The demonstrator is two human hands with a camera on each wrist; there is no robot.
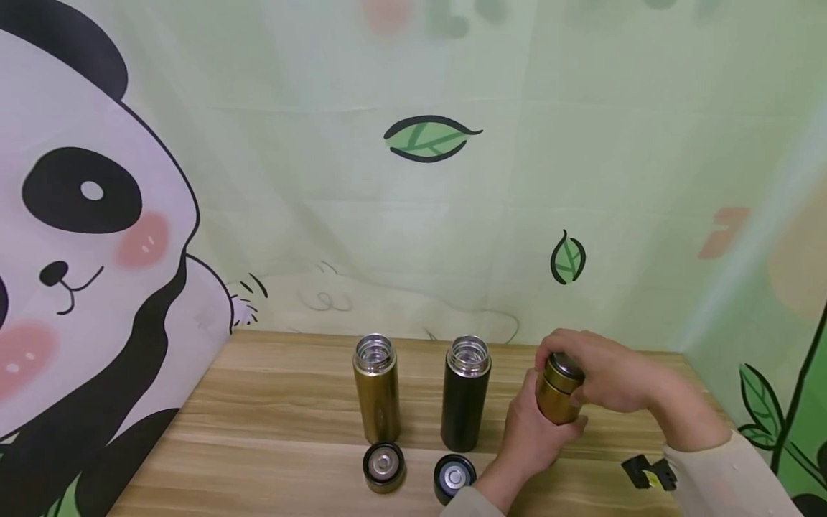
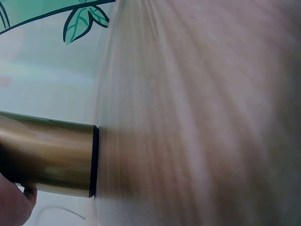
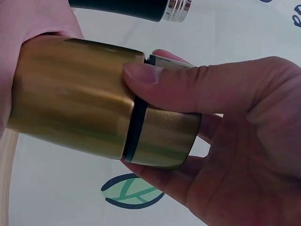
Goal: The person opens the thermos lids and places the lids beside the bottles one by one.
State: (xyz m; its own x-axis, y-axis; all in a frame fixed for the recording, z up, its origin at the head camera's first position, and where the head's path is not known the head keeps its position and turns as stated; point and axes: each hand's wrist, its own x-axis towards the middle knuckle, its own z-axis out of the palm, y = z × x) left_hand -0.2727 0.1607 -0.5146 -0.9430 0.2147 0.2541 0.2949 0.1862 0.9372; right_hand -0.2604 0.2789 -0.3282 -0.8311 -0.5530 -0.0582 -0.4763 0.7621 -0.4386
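Observation:
At the right of the table, my left hand (image 1: 531, 434) wraps round the body of a gold thermos flask (image 1: 555, 399). From above, my right hand (image 1: 617, 375) grips its lid (image 1: 566, 366). In the right wrist view the thumb of my right hand (image 3: 235, 103) lies across the joint between the gold lid (image 3: 164, 139) and the body (image 3: 75, 99). A black ring shows at that joint, with the lid in line with the body. The left wrist view catches the flask's lower end (image 2: 56, 160) with its dark base edge; much there is blurred.
Left of my hands stand an uncapped black thermos flask (image 1: 465, 409) and an uncapped gold one (image 1: 376, 402), both upright. In front of them lie two lids, a black-rimmed one (image 1: 384, 465) and another (image 1: 446, 492) close to my left sleeve. A printed cloth backdrop (image 1: 310, 215) rises behind the wooden table (image 1: 271, 431).

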